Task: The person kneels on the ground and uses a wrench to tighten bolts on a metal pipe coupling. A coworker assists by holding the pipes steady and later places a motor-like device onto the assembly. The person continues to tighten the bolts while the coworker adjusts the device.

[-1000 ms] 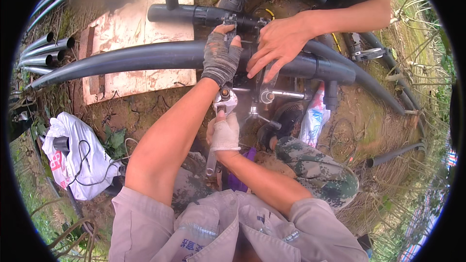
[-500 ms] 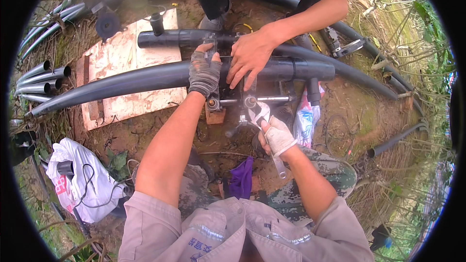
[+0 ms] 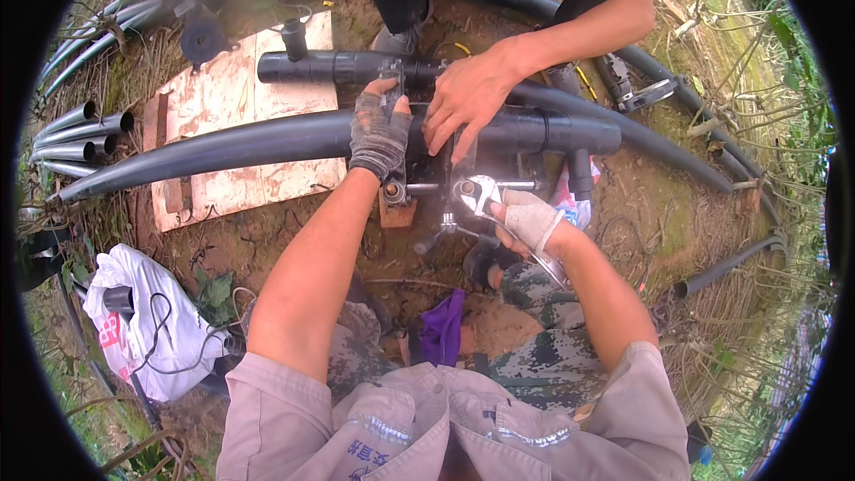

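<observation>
My left hand [image 3: 378, 134], in a grey fingerless glove, grips the upper part of a metal pipe clamp [image 3: 394, 189] set across a thick black plastic pipe [image 3: 267, 144]. My right hand [image 3: 530, 221], in a whitish glove, is closed around an adjustable wrench [image 3: 482, 194]. The wrench's jaws sit around a bolt on the clamp's right-hand part; its handle runs down under my right wrist. A co-worker's bare hand [image 3: 468, 98] rests with spread fingers on the clamp and pipe between my hands. Below the wrench is a metal crank handle [image 3: 448, 226].
A second black pipe [image 3: 307, 69] lies just beyond. A stained board [image 3: 209, 191] is under the pipes at left, near several pipe ends [image 3: 80, 151]. A white bag [image 3: 156, 321] lies at lower left, a purple cloth [image 3: 441, 325] near my knees. A loose clamp [image 3: 646, 92] lies at far right.
My right hand has swung the wrench handle up and to the right, with the jaws staying at the bolt. My left hand and the co-worker's hand keep their places.
</observation>
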### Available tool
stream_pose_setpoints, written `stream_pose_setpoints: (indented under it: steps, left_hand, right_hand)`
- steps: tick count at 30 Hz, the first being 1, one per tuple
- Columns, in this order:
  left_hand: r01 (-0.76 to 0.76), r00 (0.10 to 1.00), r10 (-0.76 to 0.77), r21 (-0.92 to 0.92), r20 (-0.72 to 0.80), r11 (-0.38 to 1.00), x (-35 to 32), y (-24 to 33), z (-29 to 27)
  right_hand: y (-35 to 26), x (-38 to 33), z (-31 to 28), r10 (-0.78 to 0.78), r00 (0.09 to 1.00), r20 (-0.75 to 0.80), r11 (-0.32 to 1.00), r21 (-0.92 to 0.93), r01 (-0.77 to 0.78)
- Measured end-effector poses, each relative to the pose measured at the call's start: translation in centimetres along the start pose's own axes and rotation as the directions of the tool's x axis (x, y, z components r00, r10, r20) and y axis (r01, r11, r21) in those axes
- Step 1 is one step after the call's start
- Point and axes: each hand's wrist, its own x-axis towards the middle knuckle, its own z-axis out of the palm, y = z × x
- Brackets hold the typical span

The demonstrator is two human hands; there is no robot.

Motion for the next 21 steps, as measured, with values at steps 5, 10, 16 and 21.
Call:
stream_pose_setpoints:
  steps: [5, 10, 16, 21]
  left_hand:
    - [-0.017, 1.000, 0.017, 0.010, 0.011, 1.000, 0.2, 0.7, 0.1]
    - [-0.083, 0.995, 0.085, 0.033, -0.056, 0.996, 0.2, 0.2, 0.1]
    - [-0.109, 0.988, 0.114, 0.055, -0.101, 0.993, 0.2, 0.0, 0.5]
    - [0.015, 0.998, -0.012, 0.039, -0.063, 0.999, -0.3, 0.9, 0.1]
  right_hand:
    - [0.9, 1.1, 1.4, 0.014, 0.993, -0.116, 0.999, -0.044, -0.019]
    - [1.3, 1.6, 1.9, 0.036, 0.980, -0.197, 0.994, -0.097, -0.056]
    - [2.2, 1.4, 2.2, -0.017, 0.982, -0.186, 0.999, -0.035, 0.011]
    - [2.2, 1.2, 2.6, -0.028, 0.981, -0.194, 0.998, -0.056, 0.018]
